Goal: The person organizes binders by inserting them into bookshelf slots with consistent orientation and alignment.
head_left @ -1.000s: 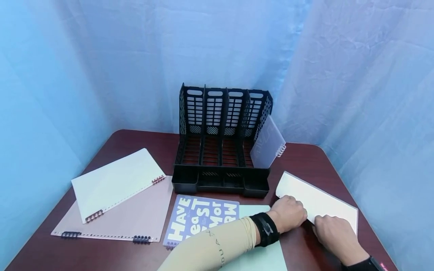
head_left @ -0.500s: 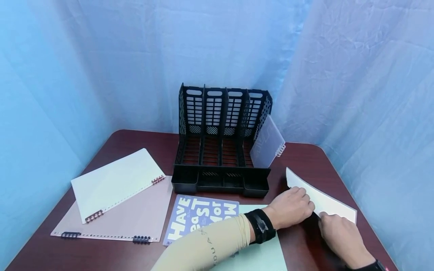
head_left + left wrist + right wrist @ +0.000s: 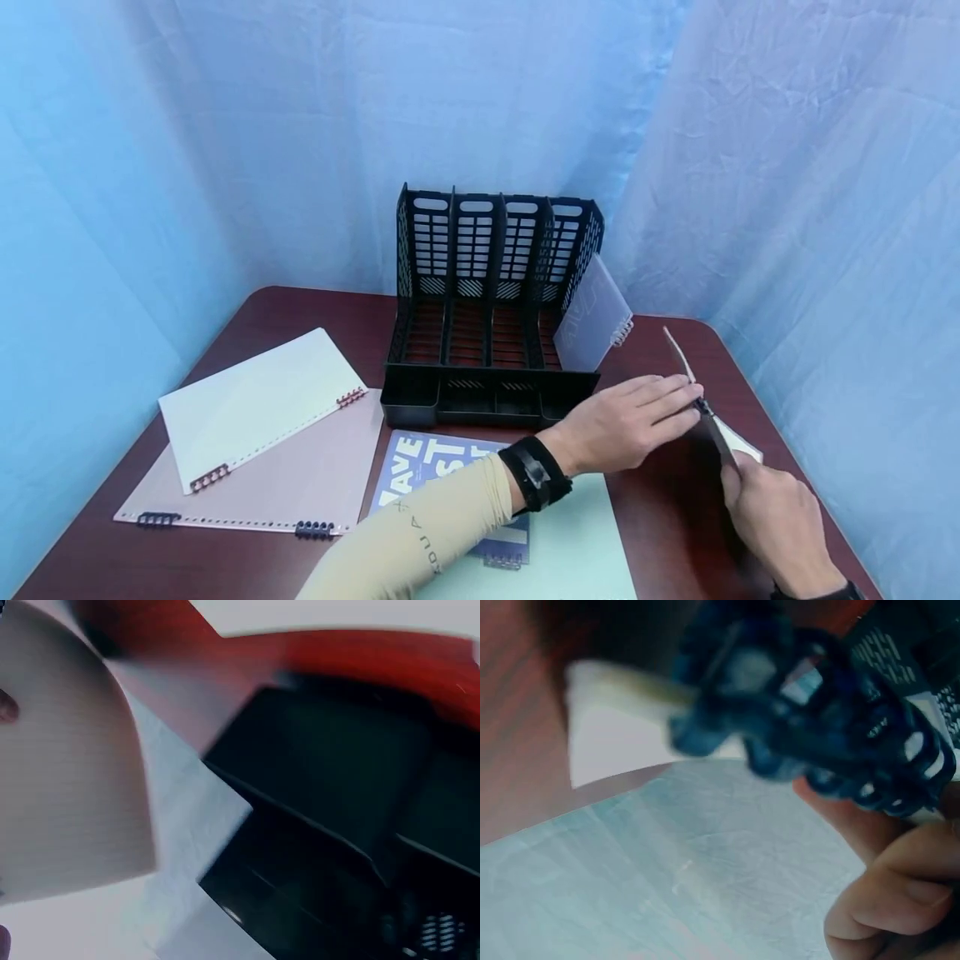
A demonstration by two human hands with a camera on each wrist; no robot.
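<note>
A loose-ring notebook (image 3: 738, 442) stands tilted over the right side of the table, seen nearly edge-on in the head view. My right hand (image 3: 780, 521) grips its near end, thumb against the cover. At its upper part my left hand (image 3: 633, 421) has straight fingers, their tips right at the dark binding; its thumb is hidden. The left wrist view has the notebook's broad pale side (image 3: 67, 787), with a fingertip over it. Large dark blue binding rings (image 3: 780, 712) fill the right wrist view, beside curled fingers (image 3: 892, 892).
A black file rack (image 3: 472, 333) stands at the back, a lilac notebook (image 3: 588, 325) leaning in its rightmost slot. Two ring-bound notebooks overlap at left, a white one (image 3: 262, 400) over a pinkish one (image 3: 270, 500). A purple lettered notebook (image 3: 405, 458) overlaps a pale green one (image 3: 577, 542).
The notebook has turned from white side up to nearly edge-on and risen. My left hand has moved up from a curled grip to straight fingers; the right hand keeps its grip, moving slightly right.
</note>
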